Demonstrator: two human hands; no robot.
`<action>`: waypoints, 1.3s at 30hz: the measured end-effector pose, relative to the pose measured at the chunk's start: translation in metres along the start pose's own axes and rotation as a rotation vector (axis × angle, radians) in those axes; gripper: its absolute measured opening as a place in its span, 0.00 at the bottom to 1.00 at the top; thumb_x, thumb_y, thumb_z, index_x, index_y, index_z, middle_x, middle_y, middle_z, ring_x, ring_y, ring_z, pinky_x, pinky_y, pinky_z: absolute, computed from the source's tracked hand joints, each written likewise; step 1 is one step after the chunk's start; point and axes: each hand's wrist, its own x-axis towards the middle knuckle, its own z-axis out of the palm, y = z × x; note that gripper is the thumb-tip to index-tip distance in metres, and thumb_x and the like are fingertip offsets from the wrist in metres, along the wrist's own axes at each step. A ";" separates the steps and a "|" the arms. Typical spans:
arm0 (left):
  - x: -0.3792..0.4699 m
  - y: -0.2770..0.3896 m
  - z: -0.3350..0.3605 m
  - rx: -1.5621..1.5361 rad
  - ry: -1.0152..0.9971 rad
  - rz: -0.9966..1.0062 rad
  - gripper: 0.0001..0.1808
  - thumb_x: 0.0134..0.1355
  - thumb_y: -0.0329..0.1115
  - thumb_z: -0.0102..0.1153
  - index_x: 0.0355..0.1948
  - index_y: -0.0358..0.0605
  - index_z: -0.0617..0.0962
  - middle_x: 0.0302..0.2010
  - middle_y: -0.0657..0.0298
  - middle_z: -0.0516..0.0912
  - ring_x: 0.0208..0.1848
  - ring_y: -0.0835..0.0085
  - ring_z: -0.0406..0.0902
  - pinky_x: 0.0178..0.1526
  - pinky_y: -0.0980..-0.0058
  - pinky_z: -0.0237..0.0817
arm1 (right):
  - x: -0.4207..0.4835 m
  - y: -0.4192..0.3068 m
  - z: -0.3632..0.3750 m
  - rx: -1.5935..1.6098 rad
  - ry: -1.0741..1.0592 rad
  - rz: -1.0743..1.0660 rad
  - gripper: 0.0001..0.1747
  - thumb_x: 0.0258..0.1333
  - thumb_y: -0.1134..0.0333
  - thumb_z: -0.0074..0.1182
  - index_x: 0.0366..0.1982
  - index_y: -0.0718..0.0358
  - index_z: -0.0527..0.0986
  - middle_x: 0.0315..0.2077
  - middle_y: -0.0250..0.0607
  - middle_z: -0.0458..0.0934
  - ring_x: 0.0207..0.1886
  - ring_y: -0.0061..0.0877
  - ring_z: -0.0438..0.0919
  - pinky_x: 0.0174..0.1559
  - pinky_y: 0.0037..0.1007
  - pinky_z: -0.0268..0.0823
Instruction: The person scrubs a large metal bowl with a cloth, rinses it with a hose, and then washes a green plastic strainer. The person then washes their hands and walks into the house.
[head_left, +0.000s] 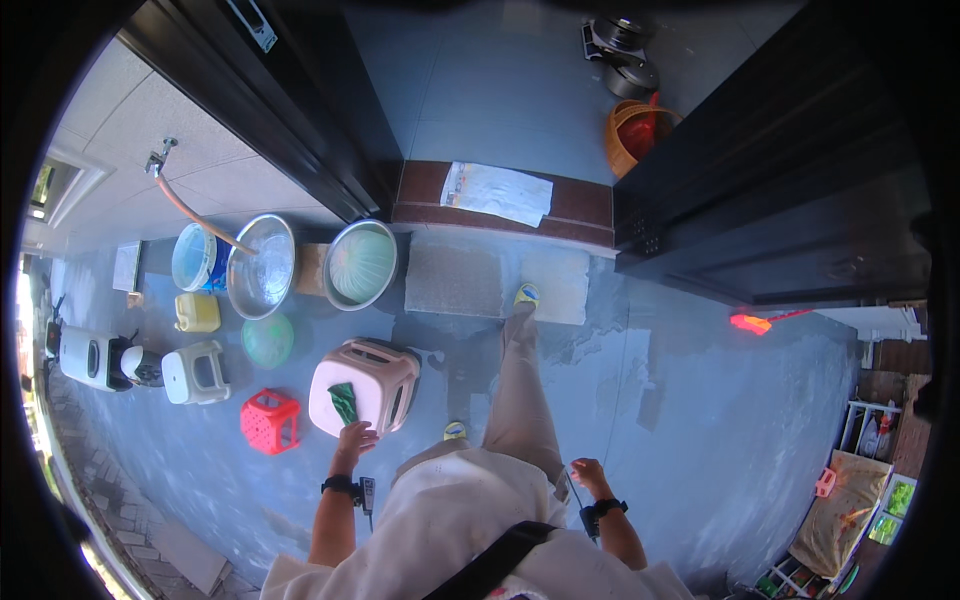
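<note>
My left hand (356, 438) is over the near edge of a pale pink plastic stool (371, 390). A crumpled dark green cloth (343, 402) shows against the stool's seat, and its near end meets my fingers. Whether they grip the cloth cannot be told. My right hand (589, 474) hangs beside my right thigh with its fingers curled in and nothing visible in them. Black straps circle both wrists, each with a small device and a cable. My legs are apart in a stride, one yellow slipper (527, 293) forward by a grey step mat (455, 277).
Left stand metal basins (262, 289), a blue bucket (193, 259), a hose (191, 210), a yellow jerrycan (198, 312), a red stool (268, 421), a white stool (196, 373) and a scooter (94, 358). Ahead, dark doors (750, 187) flank a threshold with a white cloth (499, 193). A red broom (751, 323) lies right.
</note>
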 end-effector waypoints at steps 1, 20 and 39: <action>0.004 0.009 0.008 -0.039 0.010 -0.043 0.19 0.61 0.44 0.49 0.46 0.41 0.74 0.38 0.55 0.80 0.40 0.64 0.80 0.43 0.65 0.70 | 0.017 -0.006 -0.019 0.059 -0.061 0.127 0.15 0.55 0.57 0.53 0.37 0.60 0.79 0.26 0.36 0.82 0.28 0.23 0.80 0.26 0.25 0.72; 0.036 0.302 0.081 -0.519 0.571 0.346 0.14 0.64 0.36 0.50 0.44 0.37 0.77 0.27 0.60 0.80 0.24 0.73 0.78 0.26 0.78 0.71 | 0.260 -0.430 -0.300 -0.092 -0.129 0.058 0.20 0.55 0.58 0.50 0.43 0.65 0.73 0.33 0.48 0.79 0.34 0.35 0.80 0.34 0.40 0.73; 0.088 0.615 -0.314 0.529 1.420 0.820 0.28 0.50 0.33 0.60 0.54 0.40 0.73 0.50 0.51 0.76 0.53 0.53 0.71 0.55 0.64 0.63 | 0.268 -0.561 -0.258 -0.253 0.020 -0.252 0.17 0.57 0.58 0.53 0.41 0.63 0.77 0.29 0.44 0.82 0.32 0.29 0.81 0.30 0.29 0.74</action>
